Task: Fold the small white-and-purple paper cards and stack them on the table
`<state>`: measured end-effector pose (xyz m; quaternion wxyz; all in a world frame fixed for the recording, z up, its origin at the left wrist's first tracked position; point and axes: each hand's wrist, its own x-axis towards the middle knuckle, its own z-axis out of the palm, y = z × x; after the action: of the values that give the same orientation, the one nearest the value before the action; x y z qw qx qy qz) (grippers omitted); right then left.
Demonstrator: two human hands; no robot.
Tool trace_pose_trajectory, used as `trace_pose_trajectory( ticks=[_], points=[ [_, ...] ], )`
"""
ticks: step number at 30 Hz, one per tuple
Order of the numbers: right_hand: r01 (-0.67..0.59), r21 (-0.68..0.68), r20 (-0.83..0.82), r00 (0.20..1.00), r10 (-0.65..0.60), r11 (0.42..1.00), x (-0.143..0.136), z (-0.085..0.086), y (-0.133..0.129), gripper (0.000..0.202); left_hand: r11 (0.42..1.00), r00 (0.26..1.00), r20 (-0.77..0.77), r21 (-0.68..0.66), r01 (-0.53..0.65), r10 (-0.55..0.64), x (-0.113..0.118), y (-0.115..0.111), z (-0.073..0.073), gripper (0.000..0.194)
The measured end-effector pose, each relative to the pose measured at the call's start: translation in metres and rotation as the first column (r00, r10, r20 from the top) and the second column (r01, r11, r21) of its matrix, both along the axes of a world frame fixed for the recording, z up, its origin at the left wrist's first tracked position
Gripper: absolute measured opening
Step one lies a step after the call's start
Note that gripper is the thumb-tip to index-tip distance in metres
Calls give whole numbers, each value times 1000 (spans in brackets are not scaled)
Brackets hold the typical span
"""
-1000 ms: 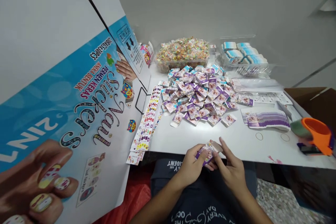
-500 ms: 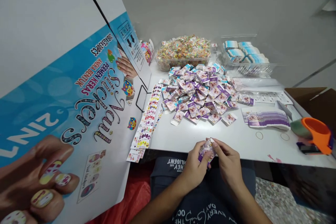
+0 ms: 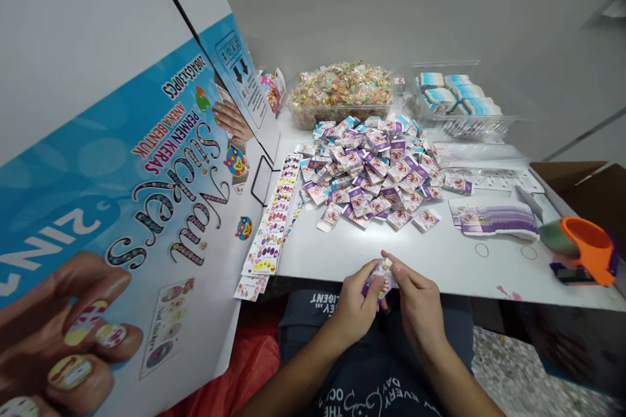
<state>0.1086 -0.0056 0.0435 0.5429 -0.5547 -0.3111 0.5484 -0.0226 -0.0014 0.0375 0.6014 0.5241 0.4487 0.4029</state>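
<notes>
Between my two hands, just over the table's front edge, is a small purple-and-white printed box point(image 3: 380, 275). My left hand point(image 3: 359, 303) is closed around its left side, the thumb lying across the front. The fingers of my right hand point(image 3: 418, 300) pinch its upper right end. Part of the box is hidden behind my fingers. Beyond my hands lies a heap of similar small boxes point(image 3: 372, 169), some purple and some blue. A fanned stack of flat purple box blanks point(image 3: 499, 218) rests to the right.
A large printed carton point(image 3: 161, 163) fills the left side, beside strips of nail stickers point(image 3: 274, 221). Behind the heap stand a clear tub of wrapped candies point(image 3: 303, 118) and a clear tray of blue-white bundles point(image 3: 493, 124). An orange tape dispenser point(image 3: 594, 247) and rubber bands point(image 3: 482, 250) are at right.
The small box has turned a little in my hands, and my right fingers have shifted along its top end. The view has moved slightly.
</notes>
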Motion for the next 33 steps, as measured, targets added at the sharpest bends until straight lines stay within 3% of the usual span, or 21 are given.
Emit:
trace_pose_trajectory(
  ticks=[3, 5, 9, 11, 13, 15, 17, 19, 21, 24, 25, 27, 29, 31, 33],
  points=[
    [-40, 211, 323, 946, -31, 977, -2, -6, -9, 30, 997, 997, 68, -59, -41, 45, 1, 0, -3, 47],
    [-116, 280, 407, 913, -9, 953, -1, -7, -10, 31, 991, 988, 118, -109, -84, 96, 2, 1, -6, 48],
    [-277, 108, 382, 898, 217, 955, 10, -5, 6, 40, 967, 955, 213, -197, -163, 205, 1, 4, -12, 54],
    [-282, 19, 358, 898, 257, 959, 21, 0, 29, 43, 966, 945, 255, -209, -154, 206, 3, 4, -15, 59],
    [-184, 46, 326, 932, 160, 982, 36, 9, 60, 47, 973, 944, 275, -191, -131, 181, 6, 3, -19, 64],
    [-57, 179, 218, 976, 18, 982, 52, 24, 93, 59, 976, 948, 271, -180, -121, 167, 11, 2, -24, 65],
    [-68, 309, 150, 988, 22, 949, 70, 41, 119, 71, 971, 950, 260, -204, -122, 174, 16, 0, -30, 63],
    [-68, 411, 215, 976, -24, 909, 91, 55, 132, 65, 963, 947, 255, -237, -132, 193, 19, -2, -34, 63],
    [-14, 471, 333, 929, -163, 882, 116, 57, 134, 52, 957, 946, 249, -254, -141, 206, 20, -1, -36, 62],
    [-23, 428, 621, 733, -276, 904, 159, 37, 124, 49, 956, 950, 244, -265, -128, 195, 19, 2, -36, 59],
    [-80, 370, 756, 605, -250, 925, 174, 25, 119, 50, 956, 952, 242, -268, -118, 186, 19, 3, -36, 58],
    [-233, 217, 955, 250, -157, 948, 201, -1, 111, 48, 956, 957, 236, -276, -101, 169, 20, 6, -34, 55],
    [-318, 78, 994, -46, -97, 945, 223, -24, 105, 36, 954, 962, 219, -284, -96, 162, 21, 9, -33, 52],
    [-345, 8, 979, -189, -78, 938, 238, -40, 103, 28, 953, 967, 200, -288, -99, 160, 22, 10, -33, 49],
    [-366, -4, 972, -219, -82, 931, 251, -49, 103, 27, 953, 969, 191, -288, -98, 158, 23, 10, -34, 47]
  ],
)
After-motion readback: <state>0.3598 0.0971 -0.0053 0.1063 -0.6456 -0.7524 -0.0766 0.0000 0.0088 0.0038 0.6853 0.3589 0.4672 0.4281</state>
